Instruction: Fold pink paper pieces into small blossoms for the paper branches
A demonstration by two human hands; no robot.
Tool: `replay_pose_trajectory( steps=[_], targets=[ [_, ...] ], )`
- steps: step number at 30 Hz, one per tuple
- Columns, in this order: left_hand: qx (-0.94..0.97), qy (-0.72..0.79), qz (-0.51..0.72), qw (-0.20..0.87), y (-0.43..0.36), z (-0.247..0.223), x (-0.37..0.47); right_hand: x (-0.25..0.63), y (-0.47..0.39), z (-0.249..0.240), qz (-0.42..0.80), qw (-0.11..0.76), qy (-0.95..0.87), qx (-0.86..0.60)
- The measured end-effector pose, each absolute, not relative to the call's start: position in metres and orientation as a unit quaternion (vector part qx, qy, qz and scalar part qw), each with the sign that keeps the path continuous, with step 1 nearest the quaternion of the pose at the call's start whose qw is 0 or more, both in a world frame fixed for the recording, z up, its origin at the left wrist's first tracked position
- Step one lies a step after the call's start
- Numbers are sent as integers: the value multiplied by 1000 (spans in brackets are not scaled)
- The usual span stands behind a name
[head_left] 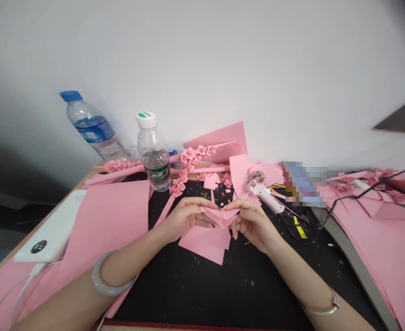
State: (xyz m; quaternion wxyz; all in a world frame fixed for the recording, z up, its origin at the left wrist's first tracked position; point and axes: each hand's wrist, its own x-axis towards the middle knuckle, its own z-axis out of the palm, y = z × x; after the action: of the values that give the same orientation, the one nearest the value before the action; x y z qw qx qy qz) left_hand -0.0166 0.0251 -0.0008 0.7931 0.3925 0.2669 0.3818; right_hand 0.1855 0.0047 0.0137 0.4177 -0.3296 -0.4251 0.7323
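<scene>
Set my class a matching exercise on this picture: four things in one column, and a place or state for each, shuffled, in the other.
Things:
1. folded pink paper
2. white-capped bottle
3. glue gun
4. pale bangle

Places and states:
A. bearing a dark green label
B. around the left forearm
C. held between the left hand and the right hand
D. lying just beyond the right hand

Pairs: 1-C, 2-A, 3-D, 4-B.
</scene>
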Motion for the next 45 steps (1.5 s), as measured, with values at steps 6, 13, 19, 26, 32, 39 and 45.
replay_pose_trajectory(
  steps=[6, 13, 19, 26, 32, 39, 45],
  targets=[
    [375, 226, 352, 828, 25, 3, -17, 187, 4, 16, 766, 391, -408, -307],
    [380, 221, 364, 821, 24, 4, -15, 186, 4, 18, 764, 397, -397, -319],
    [320, 264, 407, 814, 27, 2, -15, 188, 9, 18, 744, 445, -354, -350],
    [273, 282, 461, 796, 31, 2, -16, 191, 11, 19, 717, 486, -350, -356],
    [279, 308, 484, 770, 32, 0, -17, 186, 10, 12, 641, 496, -418, -409],
    [359, 332, 490, 722, 30, -3, -12, 184, 12, 7, 612, 490, -440, -438],
    [458, 413, 485, 620, 26, 3, -12, 185, 11, 7, 602, 452, -480, -450]
  ],
)
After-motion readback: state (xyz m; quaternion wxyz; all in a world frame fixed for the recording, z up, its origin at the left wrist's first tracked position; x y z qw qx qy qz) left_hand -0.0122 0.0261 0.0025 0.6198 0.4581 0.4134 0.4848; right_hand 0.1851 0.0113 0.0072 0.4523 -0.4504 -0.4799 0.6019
